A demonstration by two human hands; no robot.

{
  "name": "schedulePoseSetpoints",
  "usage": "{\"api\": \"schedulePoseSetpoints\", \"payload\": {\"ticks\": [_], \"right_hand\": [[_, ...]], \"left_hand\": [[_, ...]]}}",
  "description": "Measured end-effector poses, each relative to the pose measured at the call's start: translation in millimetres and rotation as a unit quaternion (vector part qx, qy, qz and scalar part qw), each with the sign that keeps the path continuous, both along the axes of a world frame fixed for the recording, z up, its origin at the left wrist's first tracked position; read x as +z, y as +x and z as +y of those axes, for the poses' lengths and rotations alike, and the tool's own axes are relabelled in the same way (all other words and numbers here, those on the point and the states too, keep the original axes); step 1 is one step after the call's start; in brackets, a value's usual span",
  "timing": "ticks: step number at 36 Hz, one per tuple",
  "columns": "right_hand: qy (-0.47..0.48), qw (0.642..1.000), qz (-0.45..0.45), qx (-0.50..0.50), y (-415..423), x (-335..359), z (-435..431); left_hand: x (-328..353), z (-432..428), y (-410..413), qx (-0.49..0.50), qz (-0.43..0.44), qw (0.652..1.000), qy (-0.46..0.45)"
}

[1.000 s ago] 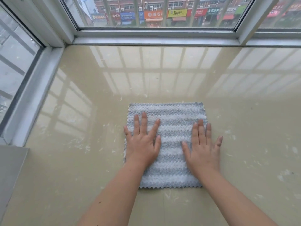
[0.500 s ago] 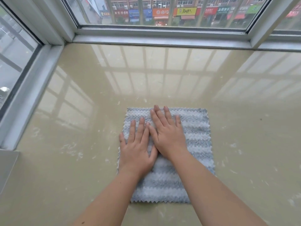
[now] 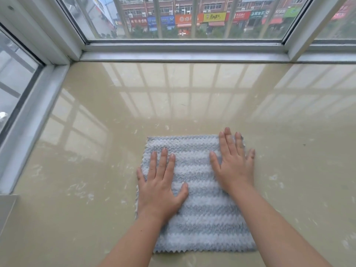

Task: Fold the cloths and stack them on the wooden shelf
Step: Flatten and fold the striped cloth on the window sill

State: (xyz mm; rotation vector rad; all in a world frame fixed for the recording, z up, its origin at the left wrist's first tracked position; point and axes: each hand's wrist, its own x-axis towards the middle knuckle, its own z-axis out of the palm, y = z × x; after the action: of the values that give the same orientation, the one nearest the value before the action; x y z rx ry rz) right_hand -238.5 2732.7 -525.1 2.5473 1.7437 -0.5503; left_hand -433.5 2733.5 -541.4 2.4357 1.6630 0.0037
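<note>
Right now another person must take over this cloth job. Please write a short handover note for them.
Left hand: open, flat on the striped cloth, left side.
Right hand: open, flat on its far right corner.
Cloth: lies spread on the beige ledge by the window; no fold visible.
Done: cloth laid flat.
Left: fold it and stack it on the wooden shelf, which is not in view.

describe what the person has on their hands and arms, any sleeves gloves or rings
Nothing worn shows. The left hand and right hand have no gloves, rings or watch. The left forearm and right forearm are bare, with no sleeve before the picture's bottom edge. Nails look short and unpainted.
</note>
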Motion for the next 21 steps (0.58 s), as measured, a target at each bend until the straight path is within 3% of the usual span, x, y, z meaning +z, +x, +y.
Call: {"api": "schedulePoseSetpoints", "payload": {"ticks": [4, 11, 15, 21], "right_hand": [[-0.023, 0.999, -0.028, -0.009, -2, 3, -1], [0.108, 0.991, -0.002, 0.081, -61, 11, 0], [0.095, 0.991, 0.047, 0.085, -81, -1, -10], [0.110, 0.989, 0.006, 0.097, -60, -10, -19]], "left_hand": [[-1, -1, 0, 0.000, -0.007, 1.000, 0.005], [-5, -1, 0, 0.006, -0.028, 0.999, 0.023], [-7, 1, 2, 0.018, -0.025, 0.999, 0.037], [0, -1, 2, 0.014, -0.021, 1.000, -0.004]]}}
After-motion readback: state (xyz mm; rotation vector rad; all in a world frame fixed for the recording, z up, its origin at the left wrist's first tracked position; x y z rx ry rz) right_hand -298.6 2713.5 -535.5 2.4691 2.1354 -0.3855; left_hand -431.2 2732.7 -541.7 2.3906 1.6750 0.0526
